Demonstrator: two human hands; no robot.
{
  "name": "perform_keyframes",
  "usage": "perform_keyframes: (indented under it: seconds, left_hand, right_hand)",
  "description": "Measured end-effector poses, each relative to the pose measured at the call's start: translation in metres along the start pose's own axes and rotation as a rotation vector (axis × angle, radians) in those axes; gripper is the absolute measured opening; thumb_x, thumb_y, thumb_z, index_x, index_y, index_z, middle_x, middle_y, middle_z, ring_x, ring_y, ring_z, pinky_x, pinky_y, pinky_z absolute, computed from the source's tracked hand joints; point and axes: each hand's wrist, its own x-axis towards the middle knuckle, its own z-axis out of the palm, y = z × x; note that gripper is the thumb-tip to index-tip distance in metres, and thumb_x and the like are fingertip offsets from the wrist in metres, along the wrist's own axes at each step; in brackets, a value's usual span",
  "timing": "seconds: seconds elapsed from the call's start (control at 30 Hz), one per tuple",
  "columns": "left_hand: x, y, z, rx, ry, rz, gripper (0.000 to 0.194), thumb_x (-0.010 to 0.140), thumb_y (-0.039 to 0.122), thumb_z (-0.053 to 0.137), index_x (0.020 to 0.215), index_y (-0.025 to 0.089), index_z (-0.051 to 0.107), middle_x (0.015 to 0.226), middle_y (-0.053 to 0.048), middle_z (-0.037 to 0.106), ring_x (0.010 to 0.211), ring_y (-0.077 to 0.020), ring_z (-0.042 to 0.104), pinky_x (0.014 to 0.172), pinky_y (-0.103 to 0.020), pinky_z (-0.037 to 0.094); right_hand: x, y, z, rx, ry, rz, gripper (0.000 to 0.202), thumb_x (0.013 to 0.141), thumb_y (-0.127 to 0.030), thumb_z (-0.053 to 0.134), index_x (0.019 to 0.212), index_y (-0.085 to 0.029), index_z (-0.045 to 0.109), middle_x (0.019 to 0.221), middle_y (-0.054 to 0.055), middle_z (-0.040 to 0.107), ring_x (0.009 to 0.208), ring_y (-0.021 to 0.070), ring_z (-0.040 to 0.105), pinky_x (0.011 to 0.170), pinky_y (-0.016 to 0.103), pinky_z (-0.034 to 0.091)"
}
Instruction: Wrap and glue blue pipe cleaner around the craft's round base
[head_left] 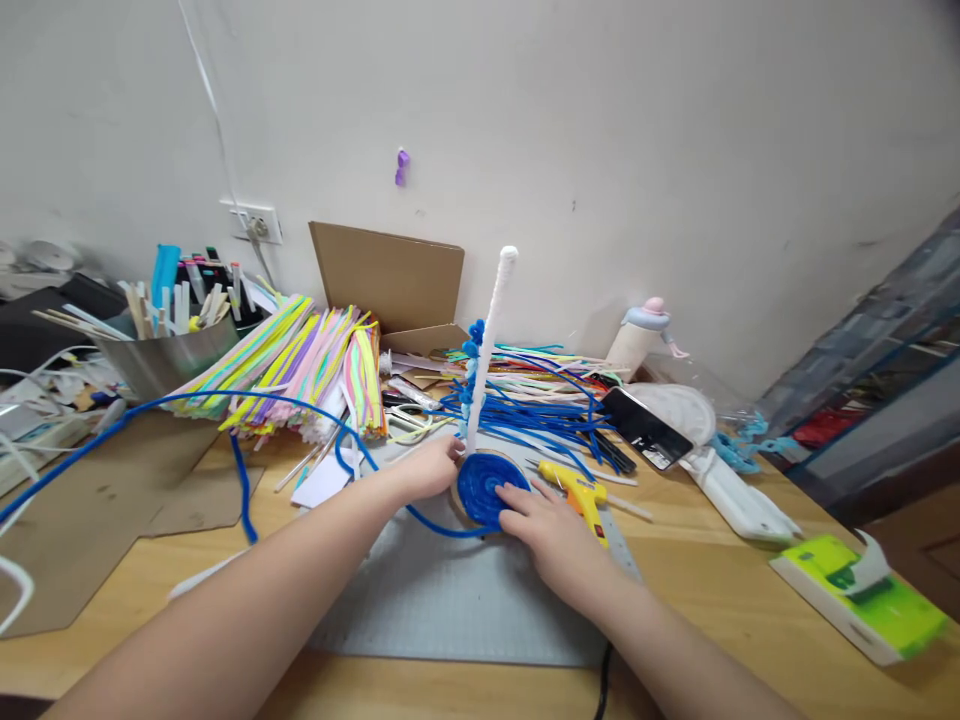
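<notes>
A round disc covered in a flat coil of blue pipe cleaner lies on a grey cutting mat. From its back edge rises a white fuzzy post, with small blue fuzzy curls along its left side. My left hand is closed at the post's foot, beside the disc; part of its grip is hidden. My right hand lies with fingers spread, fingertips pressing on the coil's right side. A long blue pipe cleaner runs from the coil's front edge away to the left.
A yellow glue gun lies close by my right hand. Behind are blue pipe cleaners, scissors and colourful bundles. A phone, bottle and tissue pack are rightward; a metal pot stands left.
</notes>
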Motion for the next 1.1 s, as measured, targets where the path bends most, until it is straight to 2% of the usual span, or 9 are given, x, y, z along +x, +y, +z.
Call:
perform_keyframes:
  seconds: [0.17, 0.23, 0.37, 0.47, 0.6, 0.7, 0.83, 1.1]
  left_hand:
    - [-0.049, 0.021, 0.008, 0.214, 0.106, -0.094, 0.048, 0.067, 0.014, 0.052, 0.114, 0.016, 0.054, 0.112, -0.013, 0.065, 0.104, -0.0254, 0.060, 0.088, -0.034, 0.045]
    - [-0.069, 0.034, 0.014, 0.301, 0.161, -0.096, 0.046, 0.073, 0.018, 0.050, 0.119, 0.015, 0.050, 0.111, -0.013, 0.064, 0.102, -0.0247, 0.061, 0.086, -0.034, 0.046]
    - [-0.107, 0.052, 0.031, 0.542, 0.328, 0.072, 0.035, 0.078, 0.021, 0.051, 0.112, 0.014, 0.053, 0.111, -0.014, 0.059, 0.110, -0.0264, 0.052, 0.095, -0.040, 0.039]
    - [-0.126, 0.051, 0.048, 0.539, 0.236, 0.121, 0.024, 0.081, 0.026, 0.054, 0.103, 0.019, 0.056, 0.106, -0.009, 0.060, 0.103, -0.0251, 0.054, 0.090, -0.038, 0.042]
    - [-0.135, 0.038, 0.062, 0.458, 0.087, 0.123, 0.025, 0.083, 0.018, 0.050, 0.107, 0.024, 0.054, 0.106, -0.004, 0.062, 0.097, -0.0203, 0.058, 0.083, -0.031, 0.045]
    - [-0.136, 0.033, 0.061, 0.486, 0.037, 0.143, 0.019, 0.088, 0.018, 0.043, 0.099, 0.024, 0.058, 0.097, -0.001, 0.064, 0.088, -0.0178, 0.061, 0.074, -0.027, 0.045]
    - [-0.137, 0.036, 0.050, 0.580, 0.106, 0.207, 0.018, 0.089, 0.020, 0.044, 0.088, 0.023, 0.062, 0.090, -0.001, 0.064, 0.086, -0.0180, 0.060, 0.072, -0.027, 0.043]
    - [-0.129, 0.047, 0.036, 0.559, 0.190, 0.253, 0.013, 0.087, 0.020, 0.052, 0.084, 0.023, 0.065, 0.090, -0.001, 0.066, 0.089, -0.0177, 0.059, 0.074, -0.027, 0.042]
  right_hand:
    - [-0.006, 0.011, -0.007, 0.146, -0.032, -0.048, 0.049, 0.074, 0.008, 0.035, 0.097, -0.025, 0.062, 0.133, 0.002, 0.054, 0.124, 0.0174, 0.048, 0.108, 0.049, 0.030]
    - [-0.008, 0.010, -0.008, 0.211, -0.026, -0.038, 0.045, 0.074, 0.007, 0.037, 0.096, -0.024, 0.063, 0.133, 0.003, 0.054, 0.124, 0.0171, 0.048, 0.107, 0.047, 0.032]
    - [-0.010, 0.006, -0.009, 0.342, -0.014, 0.024, 0.026, 0.082, -0.006, 0.047, 0.093, -0.022, 0.064, 0.134, 0.006, 0.053, 0.125, 0.0192, 0.047, 0.106, 0.045, 0.035]
    - [-0.010, 0.004, -0.009, 0.425, -0.011, 0.055, 0.022, 0.086, -0.010, 0.047, 0.094, -0.022, 0.064, 0.133, 0.006, 0.054, 0.126, 0.0185, 0.046, 0.106, 0.042, 0.037]
    - [-0.009, 0.004, -0.006, 0.463, 0.017, 0.105, 0.021, 0.084, -0.010, 0.048, 0.092, -0.022, 0.063, 0.130, 0.006, 0.057, 0.124, 0.0191, 0.048, 0.105, 0.044, 0.036]
    - [-0.009, 0.003, -0.004, 0.468, 0.023, 0.111, 0.024, 0.083, -0.009, 0.050, 0.098, -0.023, 0.063, 0.128, 0.007, 0.058, 0.124, 0.0204, 0.048, 0.106, 0.049, 0.033]
    - [-0.008, 0.004, -0.002, 0.484, 0.030, 0.112, 0.021, 0.083, -0.008, 0.050, 0.089, -0.023, 0.064, 0.124, 0.007, 0.061, 0.123, 0.0204, 0.049, 0.107, 0.052, 0.030]
    - [-0.005, 0.003, -0.004, 0.464, 0.046, 0.121, 0.019, 0.082, -0.008, 0.051, 0.080, -0.023, 0.063, 0.117, 0.007, 0.065, 0.120, 0.0211, 0.052, 0.107, 0.058, 0.023]
